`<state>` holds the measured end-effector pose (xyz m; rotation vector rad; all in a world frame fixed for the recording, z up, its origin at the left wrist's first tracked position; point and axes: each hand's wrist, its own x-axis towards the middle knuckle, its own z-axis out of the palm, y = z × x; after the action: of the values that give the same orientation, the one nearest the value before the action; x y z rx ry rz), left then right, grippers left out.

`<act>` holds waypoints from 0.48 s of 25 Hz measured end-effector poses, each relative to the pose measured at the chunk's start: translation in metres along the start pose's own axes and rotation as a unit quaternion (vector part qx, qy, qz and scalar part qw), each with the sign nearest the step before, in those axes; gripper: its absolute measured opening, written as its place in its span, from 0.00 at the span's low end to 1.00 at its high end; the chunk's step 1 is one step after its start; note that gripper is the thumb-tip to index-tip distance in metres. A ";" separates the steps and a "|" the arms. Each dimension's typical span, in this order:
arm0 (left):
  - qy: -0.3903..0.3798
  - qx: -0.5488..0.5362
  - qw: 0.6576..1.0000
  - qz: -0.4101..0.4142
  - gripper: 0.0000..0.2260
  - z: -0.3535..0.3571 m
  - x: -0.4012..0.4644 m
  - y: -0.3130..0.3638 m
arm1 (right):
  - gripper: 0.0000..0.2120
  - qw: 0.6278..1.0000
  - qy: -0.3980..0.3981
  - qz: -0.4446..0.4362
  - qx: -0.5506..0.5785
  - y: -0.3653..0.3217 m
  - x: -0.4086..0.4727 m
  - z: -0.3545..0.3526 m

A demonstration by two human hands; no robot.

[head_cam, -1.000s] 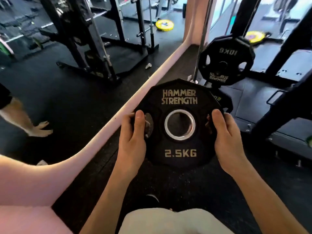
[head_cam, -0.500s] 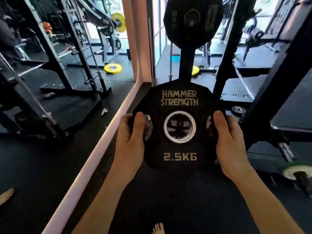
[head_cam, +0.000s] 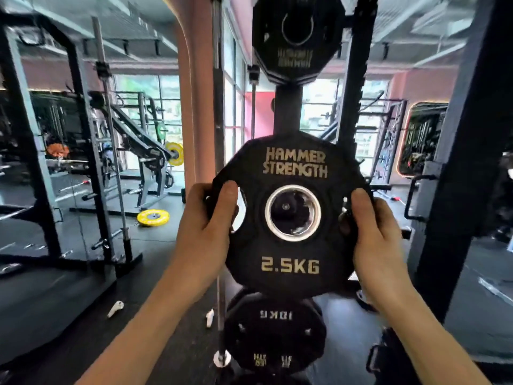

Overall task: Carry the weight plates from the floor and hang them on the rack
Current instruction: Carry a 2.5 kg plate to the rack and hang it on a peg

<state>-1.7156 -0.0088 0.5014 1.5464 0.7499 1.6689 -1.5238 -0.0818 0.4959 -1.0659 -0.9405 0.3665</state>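
I hold a black 2.5KG weight plate (head_cam: 291, 245), marked HAMMER STRENGTH, upright in front of me. My left hand (head_cam: 206, 232) grips its left edge with the thumb on the face. My right hand (head_cam: 374, 237) grips its right edge the same way. Directly behind the plate rises the black upright of the plate rack (head_cam: 288, 109). Through the plate's steel-ringed centre hole I see a dark peg end. A larger black plate (head_cam: 297, 37) hangs on the rack above, and a 10KG plate (head_cam: 274, 329) hangs below.
A vertical steel bar (head_cam: 220, 315) stands just left of the rack. Black rack posts (head_cam: 458, 190) rise on the right. A squat rack (head_cam: 83, 162) stands to the left with a yellow plate (head_cam: 152, 217) on the floor behind it. Small white objects (head_cam: 115, 308) lie on the black floor.
I have raised the plate from low over the floor to chest height in front of the rack, and my view has tilted up. Both hands keep the same grip.
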 end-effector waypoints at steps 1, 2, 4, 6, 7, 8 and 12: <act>-0.002 0.004 1.000 0.023 0.22 0.007 0.016 0.009 | 0.19 1.000 0.004 -0.021 -0.008 -0.009 0.016 0.003; -0.002 0.006 0.999 0.041 0.22 0.013 0.031 0.016 | 0.17 0.999 0.009 -0.041 -0.010 -0.017 0.031 0.006; 0.001 -0.010 0.997 0.071 0.22 0.024 0.063 0.031 | 0.17 0.996 0.013 -0.084 -0.006 -0.037 0.060 0.012; 0.001 -0.021 0.994 0.105 0.21 0.035 0.092 0.047 | 0.19 0.993 0.006 -0.118 -0.005 -0.059 0.087 0.018; 0.004 -0.022 0.992 0.124 0.20 0.040 0.106 0.055 | 0.20 0.991 -0.001 -0.135 0.002 -0.070 0.100 0.020; 0.008 -0.023 0.990 0.142 0.18 0.045 0.120 0.063 | 0.20 0.989 -0.009 -0.149 0.011 -0.081 0.112 0.022; 0.018 -0.036 0.980 0.193 0.13 0.063 0.173 0.102 | 0.19 0.976 -0.005 -0.219 -0.008 -0.124 0.162 0.035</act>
<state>-1.6677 0.0725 0.6897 1.6904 0.4166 1.9829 -1.4794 -0.0123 0.6858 -0.8411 -1.1564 0.0003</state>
